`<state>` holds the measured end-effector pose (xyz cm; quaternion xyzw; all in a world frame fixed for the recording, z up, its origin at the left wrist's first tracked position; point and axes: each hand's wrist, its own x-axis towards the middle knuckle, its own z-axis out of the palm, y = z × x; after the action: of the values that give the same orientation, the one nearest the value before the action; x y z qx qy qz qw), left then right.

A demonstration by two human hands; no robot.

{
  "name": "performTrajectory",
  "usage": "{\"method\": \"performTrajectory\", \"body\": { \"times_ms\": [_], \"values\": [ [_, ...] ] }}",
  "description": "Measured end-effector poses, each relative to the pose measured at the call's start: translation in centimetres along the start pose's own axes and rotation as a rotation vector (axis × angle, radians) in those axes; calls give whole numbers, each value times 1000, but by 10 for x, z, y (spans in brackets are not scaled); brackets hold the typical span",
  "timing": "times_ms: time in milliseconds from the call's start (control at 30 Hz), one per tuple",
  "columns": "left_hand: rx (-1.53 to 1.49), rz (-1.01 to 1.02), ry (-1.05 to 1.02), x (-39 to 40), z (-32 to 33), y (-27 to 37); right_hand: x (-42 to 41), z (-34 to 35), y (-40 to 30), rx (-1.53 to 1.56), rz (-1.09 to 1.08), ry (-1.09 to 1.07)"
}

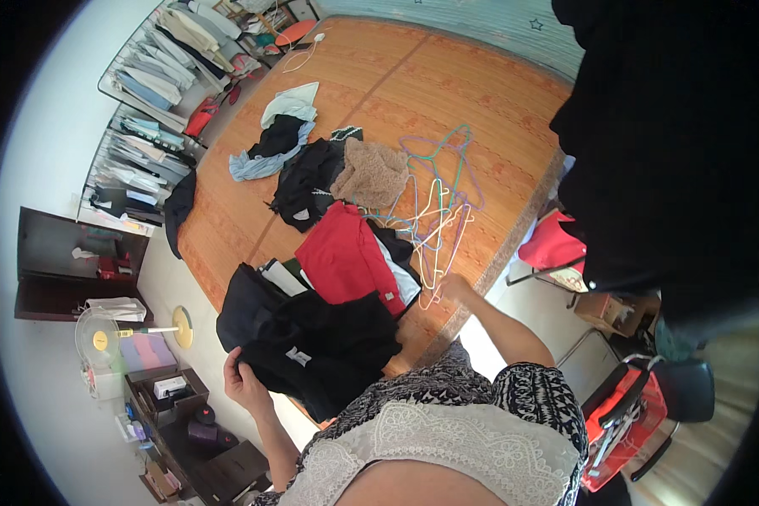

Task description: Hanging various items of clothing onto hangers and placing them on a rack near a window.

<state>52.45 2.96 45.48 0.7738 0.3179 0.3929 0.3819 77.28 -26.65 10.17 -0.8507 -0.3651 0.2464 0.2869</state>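
My left hand (243, 378) pinches the left edge of a black garment (329, 341) spread at the near edge of the mat-covered bed (512, 107). A white label shows on the cloth. My right hand (452, 290), slightly blurred, is at the near ends of several plastic clothes hangers (439, 234); whether its fingers grip one cannot be told. A folded red garment (348, 259) lies just beyond the black one. Farther off are a brown fleece garment (372, 172), dark clothes (310, 177) and a light blue and white pile (291, 107).
Racks of hung clothes (145, 82) stand at the left wall. A white fan (101, 340) and a dark desk (183, 436) are at lower left. At lower right a red basket (632, 430) sits on a chair. Large black cloth hangs at the right, hiding part of the room.
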Motion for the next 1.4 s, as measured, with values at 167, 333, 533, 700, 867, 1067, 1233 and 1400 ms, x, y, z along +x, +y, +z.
{"method": "performTrajectory", "body": {
  "times_ms": [167, 333, 533, 700, 867, 1067, 1233, 1400],
  "values": [
    [-82, -126, -166, 2, 96, 13, 7, -36, 233, 80, 814, 245],
    [120, -127, -93, 8, 65, 34, 80, -88, 127, 435, 846, 386],
    [128, -192, -186, 20, 108, 36, 90, -85, 219, 513, 1000, 524],
    [192, -222, -207, 25, 104, 22, 124, -82, 231, 531, 972, 641],
    [184, -289, -190, 23, 108, 22, 142, -123, 194, 292, 1104, 488],
    [197, -119, -175, 28, 127, 34, 144, -153, 170, 578, 840, 776],
    [187, -125, -43, 54, 120, 63, 104, -184, 90, 905, 265, 1007],
    [125, -50, 56, 72, 113, 110, 46, -205, -5, 1141, -124, 888]
  ]
}}
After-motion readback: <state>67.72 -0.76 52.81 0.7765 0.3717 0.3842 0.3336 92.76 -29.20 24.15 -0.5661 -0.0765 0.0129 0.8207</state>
